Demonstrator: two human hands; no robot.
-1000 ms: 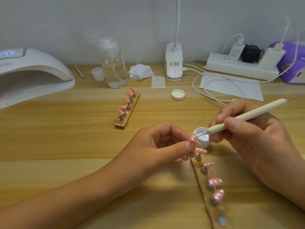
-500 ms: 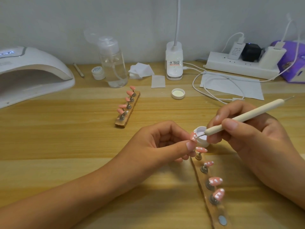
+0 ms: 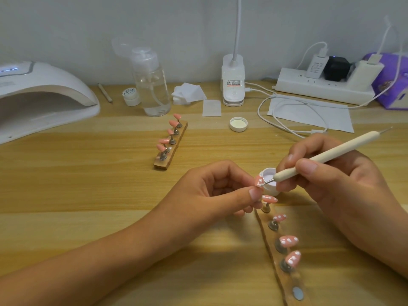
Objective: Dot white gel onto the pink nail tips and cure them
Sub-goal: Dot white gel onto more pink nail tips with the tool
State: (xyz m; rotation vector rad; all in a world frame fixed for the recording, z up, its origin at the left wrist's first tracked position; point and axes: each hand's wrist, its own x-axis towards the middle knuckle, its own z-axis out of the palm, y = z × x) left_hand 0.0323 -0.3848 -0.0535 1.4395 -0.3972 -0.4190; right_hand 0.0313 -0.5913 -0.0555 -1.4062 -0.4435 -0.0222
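My left hand (image 3: 212, 193) pinches a pink nail tip (image 3: 259, 180) on its stand, held just left of the small white gel pot (image 3: 270, 183). My right hand (image 3: 326, 180) grips a cream dotting tool (image 3: 326, 156); its metal point touches the pinched tip, which bears white dots. Below, a wooden strip (image 3: 279, 265) carries several pink tips with white dots (image 3: 288, 240) and one bare magnet at its near end. A second wooden strip (image 3: 171, 149) with several plain pink tips lies mid-table. The white curing lamp (image 3: 42, 98) stands at the far left.
At the back stand a clear pump bottle (image 3: 151, 85), a small white jar (image 3: 131, 97), wipes (image 3: 189, 93), a clip lamp base (image 3: 233, 85) and a power strip (image 3: 324, 86) with cables. The pot's lid (image 3: 238, 124) lies open. A purple box (image 3: 393, 80) sits at the far right.
The dotting tool's point has left the gel pot and moved left onto the pinched nail tip. My left hand has barely shifted.
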